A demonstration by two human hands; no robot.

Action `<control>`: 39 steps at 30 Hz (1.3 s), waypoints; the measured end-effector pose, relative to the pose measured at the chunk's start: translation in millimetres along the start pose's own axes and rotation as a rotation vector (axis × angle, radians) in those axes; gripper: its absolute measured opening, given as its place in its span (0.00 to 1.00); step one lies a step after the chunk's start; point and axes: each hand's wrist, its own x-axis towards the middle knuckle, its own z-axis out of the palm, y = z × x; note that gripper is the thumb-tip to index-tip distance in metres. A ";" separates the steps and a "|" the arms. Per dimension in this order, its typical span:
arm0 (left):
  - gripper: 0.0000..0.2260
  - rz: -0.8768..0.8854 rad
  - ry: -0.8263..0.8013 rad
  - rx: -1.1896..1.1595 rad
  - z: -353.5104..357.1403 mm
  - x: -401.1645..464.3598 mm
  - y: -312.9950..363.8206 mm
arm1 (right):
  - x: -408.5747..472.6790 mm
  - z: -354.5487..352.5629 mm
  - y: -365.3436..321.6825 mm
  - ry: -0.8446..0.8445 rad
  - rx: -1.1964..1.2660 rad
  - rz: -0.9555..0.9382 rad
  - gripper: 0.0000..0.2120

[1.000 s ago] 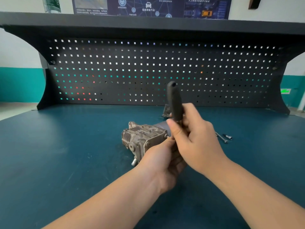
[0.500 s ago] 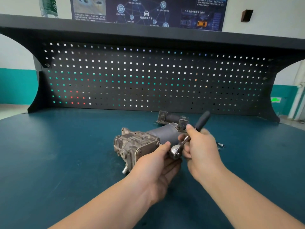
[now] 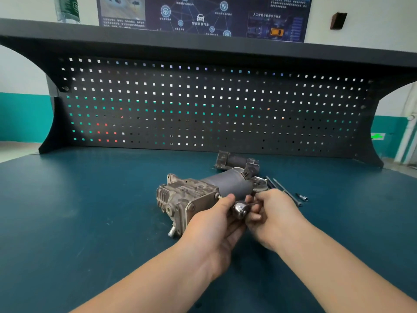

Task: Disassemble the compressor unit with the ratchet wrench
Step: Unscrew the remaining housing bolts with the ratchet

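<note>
On the matte teal bench (image 3: 90, 211), the ribbed, grimy compressor unit (image 3: 187, 197) lies; the chrome ratchet wrench (image 3: 240, 210) is gripped by both the left hand (image 3: 214, 227) and the right hand (image 3: 275, 213).

Single view, head-worn, wide-angle. Looks forward and down from the person's own position across the tabletop (image 3: 79, 211) toward the pegboard (image 3: 214, 105) at its far edge. Forearms enter from the bottom edge; the hands meet close below centre. Wall poster (image 3: 203, 14) cut by the top edge.
</note>
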 end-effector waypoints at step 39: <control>0.10 -0.057 -0.182 0.042 -4.8 -4.4 5.4 | -25.0 0.2 1.3 -0.552 -1.146 -1.392 0.04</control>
